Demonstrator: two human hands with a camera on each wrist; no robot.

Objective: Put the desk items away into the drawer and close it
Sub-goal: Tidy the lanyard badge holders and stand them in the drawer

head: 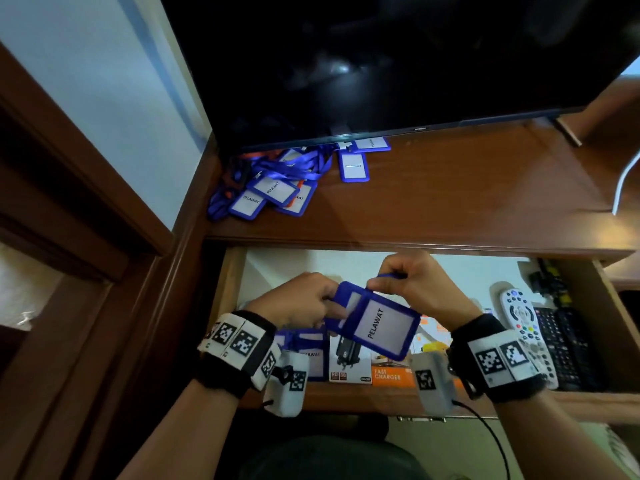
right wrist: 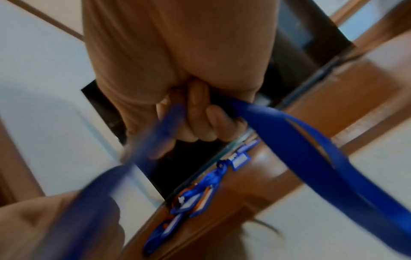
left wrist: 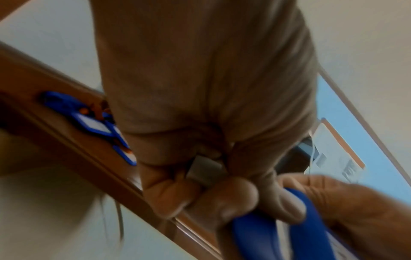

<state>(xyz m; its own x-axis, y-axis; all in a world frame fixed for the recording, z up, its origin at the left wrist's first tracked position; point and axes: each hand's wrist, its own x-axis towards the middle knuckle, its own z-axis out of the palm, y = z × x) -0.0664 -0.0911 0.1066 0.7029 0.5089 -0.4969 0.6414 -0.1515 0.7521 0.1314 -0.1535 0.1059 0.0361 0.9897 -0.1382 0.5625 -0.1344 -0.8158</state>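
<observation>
A blue badge holder point(head: 375, 323) with a white "PELAWAT" card hangs tilted over the open drawer point(head: 228, 282). My left hand point(head: 301, 299) pinches its left edge; in the left wrist view curled fingers point(left wrist: 224, 202) also clamp a small grey clip point(left wrist: 203, 169). My right hand point(head: 412, 282) grips the holder's top and the blue lanyard strap point(right wrist: 300, 146), which loops away from my fingers point(right wrist: 200, 121). A pile of more blue badge holders and lanyards point(head: 273, 185) lies on the desk point(head: 467, 195) at the back left, under the screen.
A dark screen point(head: 398, 57) stands over the desk's rear. Inside the drawer lie another badge holder point(head: 311, 355), a charger box point(head: 349, 362), an orange "FAST CHARGER" box point(head: 391, 375), a white remote point(head: 519, 320) and a black remote point(head: 561, 348). A white cable point(head: 623, 181) hangs at right.
</observation>
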